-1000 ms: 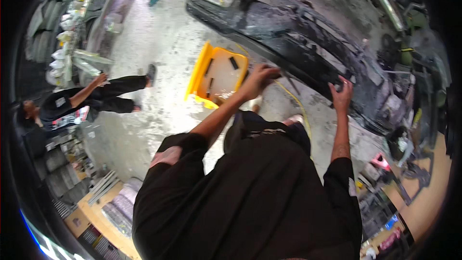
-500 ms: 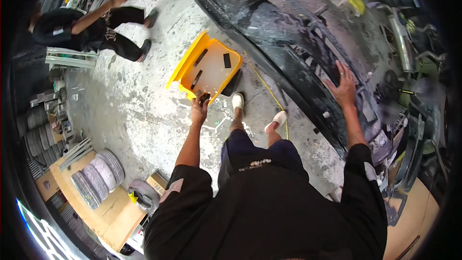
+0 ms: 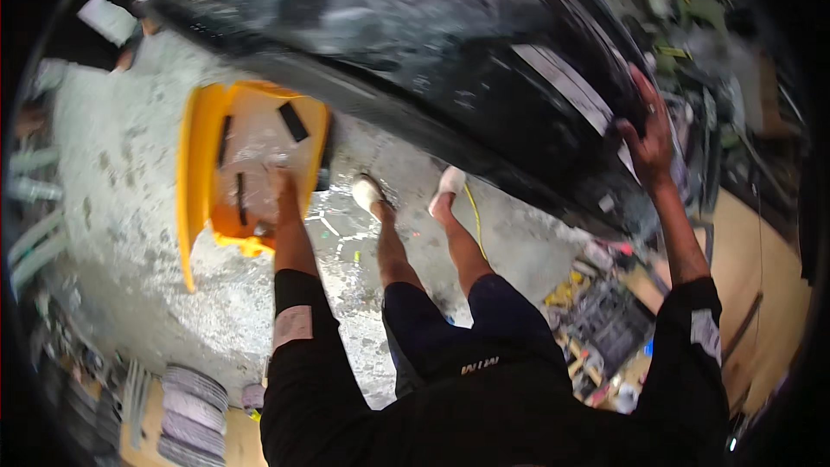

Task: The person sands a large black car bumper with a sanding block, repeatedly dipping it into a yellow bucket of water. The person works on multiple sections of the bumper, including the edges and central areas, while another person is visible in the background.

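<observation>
My left hand [image 3: 284,190] reaches down into a yellow tub [image 3: 190,182] that holds cloudy whitish water. Its fingers are smeared and partly hidden, so what they hold does not show. Dark rectangular pieces, one broad [image 3: 293,121] and one narrow [image 3: 241,199], show in the tub near that hand. My right hand [image 3: 650,143] rests against the far right part of a big black car bumper [image 3: 380,52], thumb and fingers apart. The bumper's surface looks wet and streaked with grey, and a pale slot-like opening lies beside my right hand.
Stacked wheels or tyres [image 3: 192,419] sit on a wooden board at lower left. Another person's leg [image 3: 86,39] shows at upper left. A yellow cord [image 3: 475,216] runs by my feet. Cluttered parts [image 3: 605,320] lie at the right, near a wooden panel [image 3: 743,285].
My left hand has gone from the tub's near edge, where it held a small dark piece, down into the tub. My view has shifted, and the bumper looms larger. My right hand stays on it.
</observation>
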The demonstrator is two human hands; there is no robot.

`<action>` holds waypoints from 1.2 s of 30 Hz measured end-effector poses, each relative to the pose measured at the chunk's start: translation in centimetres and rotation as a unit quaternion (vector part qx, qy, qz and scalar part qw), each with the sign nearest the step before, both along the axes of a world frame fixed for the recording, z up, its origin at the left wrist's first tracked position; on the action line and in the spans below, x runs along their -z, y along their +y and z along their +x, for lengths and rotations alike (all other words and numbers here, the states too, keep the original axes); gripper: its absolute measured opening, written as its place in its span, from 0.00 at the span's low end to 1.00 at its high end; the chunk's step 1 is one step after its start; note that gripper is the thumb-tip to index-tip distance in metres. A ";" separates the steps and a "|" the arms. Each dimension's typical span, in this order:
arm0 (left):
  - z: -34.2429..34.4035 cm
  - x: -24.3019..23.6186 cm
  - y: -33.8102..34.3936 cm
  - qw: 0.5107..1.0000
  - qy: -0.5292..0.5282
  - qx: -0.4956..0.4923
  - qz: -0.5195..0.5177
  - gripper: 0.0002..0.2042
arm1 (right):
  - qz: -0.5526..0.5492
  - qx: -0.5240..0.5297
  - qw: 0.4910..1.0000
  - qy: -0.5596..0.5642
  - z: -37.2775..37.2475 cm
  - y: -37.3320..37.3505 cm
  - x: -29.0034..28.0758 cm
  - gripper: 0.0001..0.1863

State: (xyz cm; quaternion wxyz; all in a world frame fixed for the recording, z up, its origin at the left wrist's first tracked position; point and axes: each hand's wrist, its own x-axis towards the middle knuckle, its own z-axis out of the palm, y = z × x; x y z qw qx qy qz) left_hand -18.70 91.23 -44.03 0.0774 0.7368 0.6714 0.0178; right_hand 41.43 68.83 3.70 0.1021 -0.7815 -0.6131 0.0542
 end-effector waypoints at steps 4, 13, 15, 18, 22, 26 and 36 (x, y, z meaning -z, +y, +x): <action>2.1 -3.1 -0.8 0.995 -0.013 0.092 -0.025 0.24 | 0.011 0.000 1.000 -0.009 -0.1 0.0 0.5 0.43; 6.2 -28.2 -4.2 0.920 -0.254 0.291 0.061 0.23 | 0.053 0.018 0.994 -0.089 0.7 -1.4 1.0 0.44; 10.9 -36.4 -7.5 0.890 -0.262 0.373 -0.012 0.26 | 0.065 0.030 0.994 -0.083 0.5 -1.3 1.4 0.44; 20.6 -45.0 -14.9 0.822 -0.300 0.462 -0.143 0.29 | 0.103 0.017 0.992 -0.071 1.2 -2.6 2.1 0.44; 35.7 -51.7 -25.8 0.693 -0.280 0.647 -0.150 0.27 | 0.193 -0.074 0.974 0.096 1.9 -3.8 1.1 0.45; 43.9 -51.4 -34.9 0.698 -0.225 0.668 -0.126 0.26 | 0.188 -0.101 0.976 0.039 3.9 -10.9 -0.6 0.47; 40.8 -52.0 -44.3 0.843 -0.322 0.393 -0.178 0.26 | 0.079 0.060 0.989 0.111 8.3 -26.1 4.2 0.66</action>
